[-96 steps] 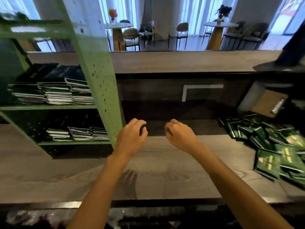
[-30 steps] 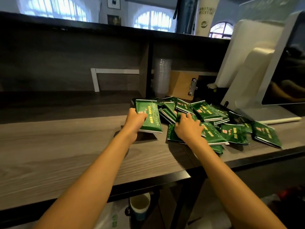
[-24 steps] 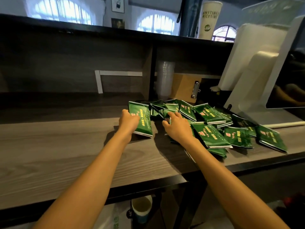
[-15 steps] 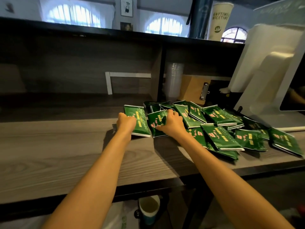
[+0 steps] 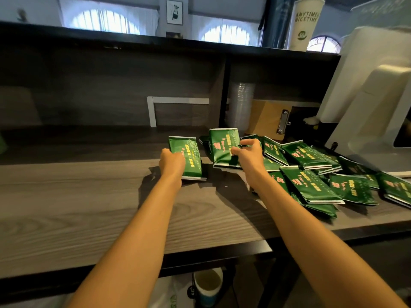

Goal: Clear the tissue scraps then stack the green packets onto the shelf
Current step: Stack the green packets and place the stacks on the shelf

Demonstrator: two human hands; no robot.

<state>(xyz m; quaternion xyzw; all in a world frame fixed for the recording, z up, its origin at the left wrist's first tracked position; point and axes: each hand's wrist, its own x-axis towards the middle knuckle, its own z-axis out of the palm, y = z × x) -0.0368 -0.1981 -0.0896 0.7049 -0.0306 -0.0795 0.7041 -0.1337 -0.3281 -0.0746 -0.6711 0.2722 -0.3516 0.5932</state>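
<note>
A loose heap of green packets lies on the right half of the wooden counter. My left hand grips one green packet by its near left edge, held just left of the heap. My right hand pinches a second green packet and holds it tilted up above the heap's left end. The green shelf and any tissue scraps are out of view.
A dark back panel with a white frame rises behind the counter. A clipboard and a stack of clear cups stand in the recess. A white screen stand fills the right. A cup sits below the counter edge.
My view swung from the green shelf to the packet heap. My left hand took one packet and drew it left. My right hand picked a second packet and lifted it off the heap.
</note>
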